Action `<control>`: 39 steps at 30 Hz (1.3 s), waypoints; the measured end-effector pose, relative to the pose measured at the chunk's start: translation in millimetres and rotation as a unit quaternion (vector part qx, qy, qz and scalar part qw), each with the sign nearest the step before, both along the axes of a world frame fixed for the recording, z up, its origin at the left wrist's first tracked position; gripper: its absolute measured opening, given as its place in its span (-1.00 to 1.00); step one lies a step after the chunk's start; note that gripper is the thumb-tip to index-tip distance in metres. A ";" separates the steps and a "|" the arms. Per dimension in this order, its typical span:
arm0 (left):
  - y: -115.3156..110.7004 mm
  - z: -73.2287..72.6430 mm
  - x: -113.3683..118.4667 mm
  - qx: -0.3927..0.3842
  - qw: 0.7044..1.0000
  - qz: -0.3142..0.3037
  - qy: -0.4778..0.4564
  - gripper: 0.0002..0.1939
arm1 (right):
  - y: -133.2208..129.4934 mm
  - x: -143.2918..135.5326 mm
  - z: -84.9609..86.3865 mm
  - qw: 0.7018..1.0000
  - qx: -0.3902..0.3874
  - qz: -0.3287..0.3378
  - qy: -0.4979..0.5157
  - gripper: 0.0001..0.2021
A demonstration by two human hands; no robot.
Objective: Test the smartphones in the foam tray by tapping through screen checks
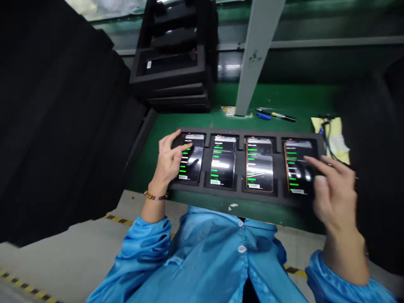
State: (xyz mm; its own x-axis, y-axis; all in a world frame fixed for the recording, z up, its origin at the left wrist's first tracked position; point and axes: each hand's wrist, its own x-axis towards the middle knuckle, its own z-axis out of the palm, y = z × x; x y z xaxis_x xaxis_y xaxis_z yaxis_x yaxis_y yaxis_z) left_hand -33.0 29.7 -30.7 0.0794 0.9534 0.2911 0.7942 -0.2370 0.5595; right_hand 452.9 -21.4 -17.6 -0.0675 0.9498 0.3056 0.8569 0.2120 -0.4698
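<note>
A black foam tray (206, 168) lies across the green bench with several lit smartphones in its slots, their dark screens showing green and white lines. My left hand (170, 160) is at the tray's left end, its index finger stretched over the leftmost smartphone (193, 164). Over the rightmost smartphone (295, 168), my right hand (336, 189) points its index finger at the screen, slightly blurred. Whether either fingertip touches the glass I cannot tell. Between them sit a second smartphone (223, 162) and an orange-edged smartphone (259, 164). Neither hand holds anything.
Stacked foam trays (176, 78) with dark devices stand at the back left. A grey post (257, 54) rises behind the tray, near a black pen (277, 115) and a blue cap (264, 116). Yellow paper (339, 139) with a black cable lies right. Dark stacks flank both sides.
</note>
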 end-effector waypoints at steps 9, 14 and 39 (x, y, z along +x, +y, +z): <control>-21.2 13.4 30.8 0.013 0.997 -0.078 -0.002 -0.43 | -0.3 -30.1 -6.0 0.992 0.019 0.099 0.073 -0.68; -27.5 22.9 82.4 -0.065 0.981 -0.182 0.014 -0.48 | 10.6 -67.4 1.5 0.975 -0.059 0.211 0.044 -0.61; -12.1 32.8 60.7 -0.080 0.978 -0.170 0.088 -0.62 | 27.6 28.9 -16.7 0.995 -0.053 0.060 0.052 -0.57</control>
